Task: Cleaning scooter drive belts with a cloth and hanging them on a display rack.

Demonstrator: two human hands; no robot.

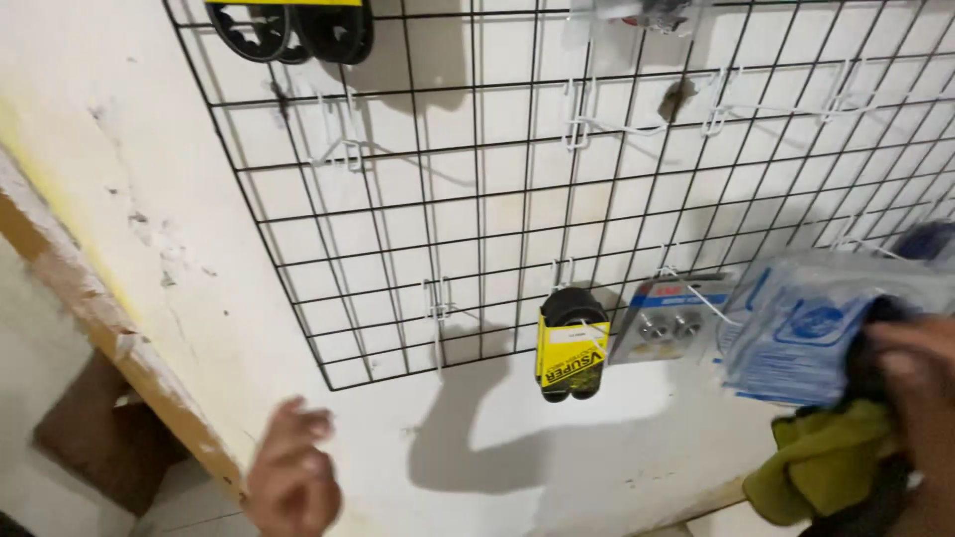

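A black wire grid panel (477, 214) hangs on a cream wall, with several white hooks clipped to it. My right hand (920, 383) at the right edge is closed on a clear plastic packet with blue print (811, 323) and a dark item, with an olive-green cloth (826, 462) bunched under it. The packet is up against a white hook (711, 303) on the grid. My left hand (293, 472) hovers low at the bottom left, fingers loosely curled, holding nothing and touching nothing.
A black belt in a yellow sleeve (572, 348) hangs from a lower hook. Beside it hangs a blister card with two round metal parts (667, 323). More black belts (298, 30) hang at the top left. A wooden frame edge (109, 323) runs diagonally at left.
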